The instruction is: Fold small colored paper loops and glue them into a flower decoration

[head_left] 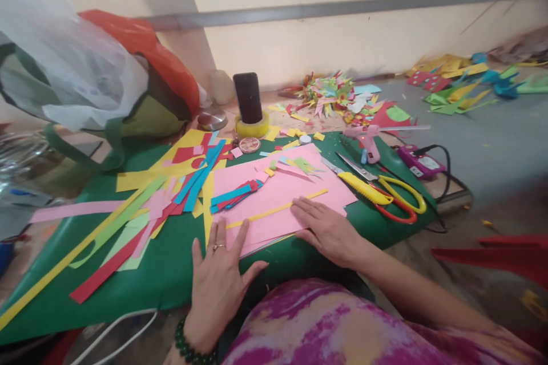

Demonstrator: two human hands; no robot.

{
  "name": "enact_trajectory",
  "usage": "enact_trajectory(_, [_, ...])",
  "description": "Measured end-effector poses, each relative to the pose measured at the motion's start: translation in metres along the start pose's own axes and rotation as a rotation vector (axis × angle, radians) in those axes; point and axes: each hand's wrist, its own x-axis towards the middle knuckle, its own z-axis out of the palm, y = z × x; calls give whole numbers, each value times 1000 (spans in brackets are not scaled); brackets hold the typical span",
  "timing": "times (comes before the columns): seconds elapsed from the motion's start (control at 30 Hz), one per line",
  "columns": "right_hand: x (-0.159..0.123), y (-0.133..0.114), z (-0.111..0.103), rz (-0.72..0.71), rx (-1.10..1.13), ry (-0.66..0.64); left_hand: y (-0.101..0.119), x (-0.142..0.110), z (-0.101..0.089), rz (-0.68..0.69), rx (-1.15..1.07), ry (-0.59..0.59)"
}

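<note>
A narrow yellow paper strip (pixel 269 211) lies slantwise across a stack of pink paper (pixel 265 234). My left hand (pixel 220 274) rests with spread fingers at the strip's left end, fingertips on the pink sheet. Flat on the paper near the strip's right part is my right hand (pixel 325 228), its fingers stretched out and close together. Above the strip sits a bundle of blue and red paper strips (pixel 235 197). Small green and pink paper scraps (pixel 299 166) lie higher on the pink sheet.
Right of the paper are a yellow cutter knife (pixel 363 187), scissors (pixel 405 197) and a pink glue gun (pixel 369 142). Coloured strips (pixel 128 228) cover the green mat (pixel 171 285) at left. A phone (pixel 248 97) stands in a tape roll (pixel 252 126). A bag (pixel 166 108) stands behind.
</note>
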Motion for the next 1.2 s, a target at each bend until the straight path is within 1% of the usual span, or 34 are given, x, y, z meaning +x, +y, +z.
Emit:
enact_trajectory(0.13, [-21,29,-5,175,-82,54,2,-1,3,-31,28,3])
enact_trajectory(0.23, [-27,43,-9,219,-107,67,4,-1,2,-46,57,-2])
enact_trajectory(0.33, [-25,45,-10,207,-107,62,5,1,1,-43,73,-12])
enact_trajectory(0.47, [-26,37,-8,225,-78,95,-1,2,1,-29,88,-21])
enact_trajectory(0.53, [-31,35,-12,205,-27,156,-7,1,1,-16,85,-14])
enact_trajectory(0.6, [-41,38,-22,185,26,255,-12,1,-1,6,69,17])
enact_trajectory(0.67, [-51,46,-36,235,16,382,-11,2,-7,44,41,83])
enact_trajectory(0.73, [-57,58,-49,366,-84,469,-1,8,-15,117,-6,150])
enact_trajectory(0.77, [-57,64,-55,440,-149,471,8,13,-18,168,-37,169])
enact_trajectory(0.8, [-55,69,-58,506,-207,440,19,19,-21,222,-72,167])
enact_trajectory(0.83, [-51,73,-60,557,-248,379,32,26,-23,281,-108,151])
enact_trajectory(0.9, [-39,77,-61,618,-272,210,57,42,-22,370,-164,89])
enact_trajectory(0.97, [-30,77,-60,649,-272,71,79,58,-16,405,-190,27])
enact_trajectory(1.03, [-31,74,-63,676,-291,16,95,70,-9,419,-198,-35])
enact_trajectory(1.1, [-45,70,-68,701,-298,66,104,77,-2,438,-195,-63])
enact_trajectory(1.13, [-56,67,-71,704,-279,122,106,78,0,447,-189,-66])
enact_trajectory(1.2, [-82,60,-76,670,-176,277,108,78,3,460,-174,-64])
